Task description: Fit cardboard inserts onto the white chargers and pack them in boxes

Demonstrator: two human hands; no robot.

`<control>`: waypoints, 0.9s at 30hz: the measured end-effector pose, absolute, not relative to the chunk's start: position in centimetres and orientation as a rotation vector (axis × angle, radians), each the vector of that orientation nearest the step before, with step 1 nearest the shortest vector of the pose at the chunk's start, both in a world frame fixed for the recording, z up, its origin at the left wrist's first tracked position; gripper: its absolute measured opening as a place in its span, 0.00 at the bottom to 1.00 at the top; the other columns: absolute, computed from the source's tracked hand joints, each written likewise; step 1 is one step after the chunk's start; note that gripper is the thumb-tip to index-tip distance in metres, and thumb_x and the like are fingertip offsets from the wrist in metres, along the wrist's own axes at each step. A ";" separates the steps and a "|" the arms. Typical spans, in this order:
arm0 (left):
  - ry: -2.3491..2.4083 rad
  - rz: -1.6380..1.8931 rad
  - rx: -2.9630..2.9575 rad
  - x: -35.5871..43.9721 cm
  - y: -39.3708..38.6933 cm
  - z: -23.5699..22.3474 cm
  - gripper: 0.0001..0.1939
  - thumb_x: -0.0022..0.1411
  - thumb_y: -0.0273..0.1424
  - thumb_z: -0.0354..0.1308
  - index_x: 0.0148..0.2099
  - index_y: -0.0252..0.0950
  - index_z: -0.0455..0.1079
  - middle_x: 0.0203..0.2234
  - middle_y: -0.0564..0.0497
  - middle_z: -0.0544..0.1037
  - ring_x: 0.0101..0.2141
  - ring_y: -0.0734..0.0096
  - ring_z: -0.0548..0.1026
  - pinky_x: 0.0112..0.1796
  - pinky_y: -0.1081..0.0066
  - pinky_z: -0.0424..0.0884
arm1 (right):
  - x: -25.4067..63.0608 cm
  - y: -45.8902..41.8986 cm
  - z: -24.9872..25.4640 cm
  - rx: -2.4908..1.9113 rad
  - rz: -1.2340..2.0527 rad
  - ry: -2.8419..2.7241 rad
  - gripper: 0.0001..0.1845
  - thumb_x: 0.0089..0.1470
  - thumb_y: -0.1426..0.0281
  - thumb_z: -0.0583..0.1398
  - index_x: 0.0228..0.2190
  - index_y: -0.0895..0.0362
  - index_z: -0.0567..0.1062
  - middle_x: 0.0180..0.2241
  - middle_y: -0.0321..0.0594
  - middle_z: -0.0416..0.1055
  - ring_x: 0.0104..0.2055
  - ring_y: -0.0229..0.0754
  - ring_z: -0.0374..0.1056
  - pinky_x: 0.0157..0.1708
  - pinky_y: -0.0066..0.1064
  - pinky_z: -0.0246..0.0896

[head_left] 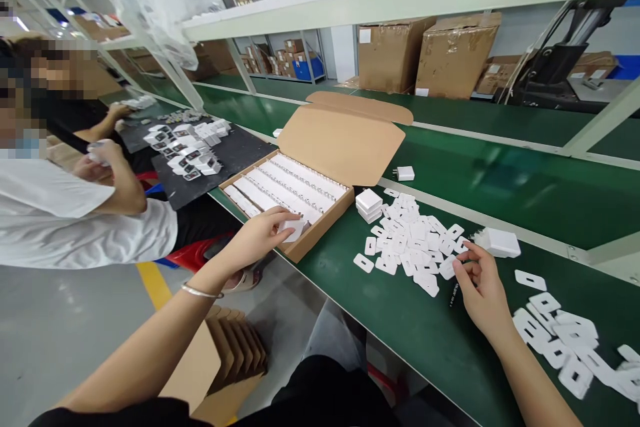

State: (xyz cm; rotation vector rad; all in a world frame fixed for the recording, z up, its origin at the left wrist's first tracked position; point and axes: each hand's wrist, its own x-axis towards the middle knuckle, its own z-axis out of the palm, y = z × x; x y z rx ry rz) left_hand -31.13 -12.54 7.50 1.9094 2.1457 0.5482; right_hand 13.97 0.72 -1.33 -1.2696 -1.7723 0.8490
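My left hand [265, 233] is over the near corner of an open cardboard box [320, 230], its fingers closed on a white charger [291, 231]. Rows of white chargers [280, 187] with metal prongs fill the box. To the right, my right hand [481, 283] reaches to the edge of a pile of flat white plates [407, 240], each with a small slot. Its thumb and fingertips are apart, close to plates at the pile's edge. Between box and pile stands a short stack of white chargers [369, 205].
A single charger [405, 173] lies behind the pile, and more chargers [500, 242] lie beyond my right hand. Loose plates [560, 333] spread at the right. Two co-workers sit at the left by a black mat [177, 190]. A shelf beam [400, 13] crosses above.
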 end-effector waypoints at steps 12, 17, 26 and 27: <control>2.158 0.871 1.901 -30.7 -13.8 5.2 0.18 0.73 0.41 0.54 0.56 0.39 0.77 0.50 0.46 0.79 0.39 0.67 0.78 0.40 0.68 0.79 | 13.8 0.6 -1.3 -1.296 0.874 -1.792 0.28 0.65 0.48 0.58 0.59 0.50 0.66 0.44 0.42 0.69 0.32 0.41 0.69 0.31 0.35 0.68; 2.057 0.942 1.882 -31.6 -13.3 4.9 0.18 0.72 0.43 0.56 0.55 0.40 0.78 0.49 0.46 0.80 0.38 0.68 0.78 0.39 0.68 0.81 | 13.7 0.7 -1.2 -1.299 0.875 -1.767 0.28 0.64 0.48 0.58 0.58 0.50 0.68 0.43 0.42 0.69 0.32 0.41 0.69 0.29 0.34 0.68; 2.350 0.910 1.944 -28.7 -13.9 3.5 0.16 0.75 0.39 0.52 0.56 0.39 0.75 0.51 0.47 0.80 0.35 0.68 0.79 0.39 0.68 0.79 | 13.4 0.4 -1.1 -1.325 0.882 -1.765 0.28 0.64 0.49 0.59 0.58 0.50 0.69 0.42 0.42 0.69 0.32 0.42 0.69 0.27 0.33 0.67; 2.397 0.895 1.948 -28.3 -13.8 3.2 0.16 0.76 0.40 0.51 0.56 0.39 0.75 0.51 0.46 0.80 0.34 0.68 0.79 0.39 0.67 0.78 | 13.4 0.3 -1.0 -1.326 0.883 -1.767 0.28 0.64 0.49 0.59 0.58 0.50 0.69 0.42 0.42 0.69 0.32 0.42 0.69 0.26 0.33 0.68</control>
